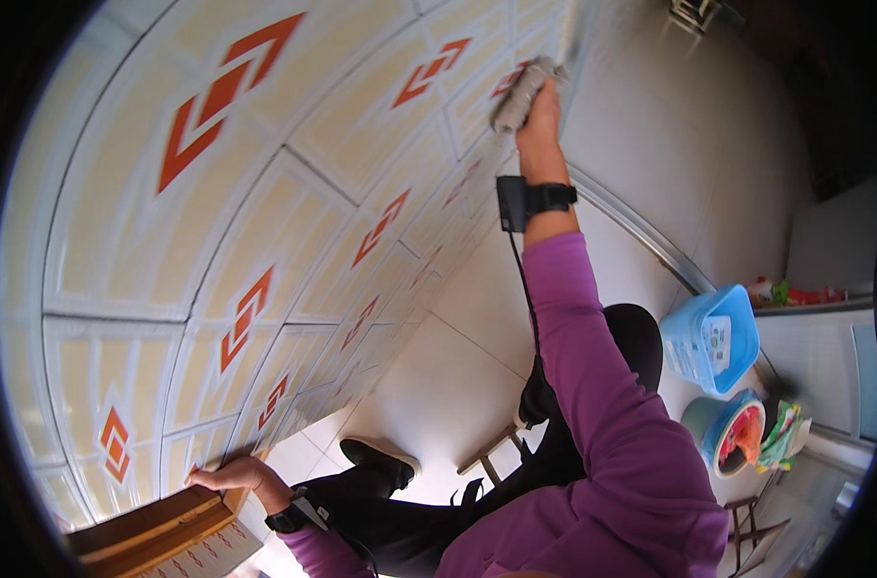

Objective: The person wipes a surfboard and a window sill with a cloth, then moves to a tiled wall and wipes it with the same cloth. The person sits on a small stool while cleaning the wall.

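Observation:
A grey folded cloth [518,101] is in my right hand [544,115], pressed to the tiled wall [156,260] near its far edge. The wall's cream tiles carry orange-red diamond patterns and dark joints. My left hand [239,477] rests at the lower left, where the tiles meet a brown wooden frame [156,531]. Some of its fingers are hard to make out. Both wrists wear black straps with a small device and a cable.
A light-blue plastic bin [713,339] stands on the pale tiled floor [453,361] to the right. Beside it is a lined waste bin [727,433] with rubbish inside. A wooden stool [492,459] is partly hidden by my legs. A metal floor track [640,231] crosses behind my right arm.

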